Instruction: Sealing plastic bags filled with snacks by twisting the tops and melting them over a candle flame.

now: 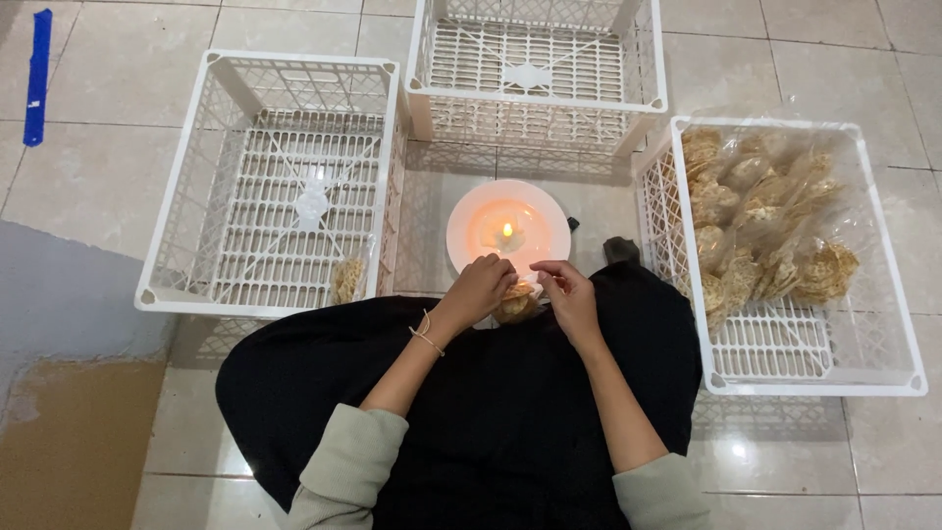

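Head view: the right crate point(888, 378) holds bagged crackers point(765, 231), the left crate point(172, 294) one bag point(345, 279), the far crate point(535, 103) nothing. My left hand point(478, 288) and right hand point(569, 294) pinch, fingers point(546, 270) closed, a cracker bag point(515, 304) beside the candle plate point(466, 231)

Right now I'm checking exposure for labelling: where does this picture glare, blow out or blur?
Head view: the candle flame is blown out and tints the white plate orange; a small glare spot sits on the floor tile; the clear bags in the right crate shimmer; both hands, left hand and right hand, look slightly soft.
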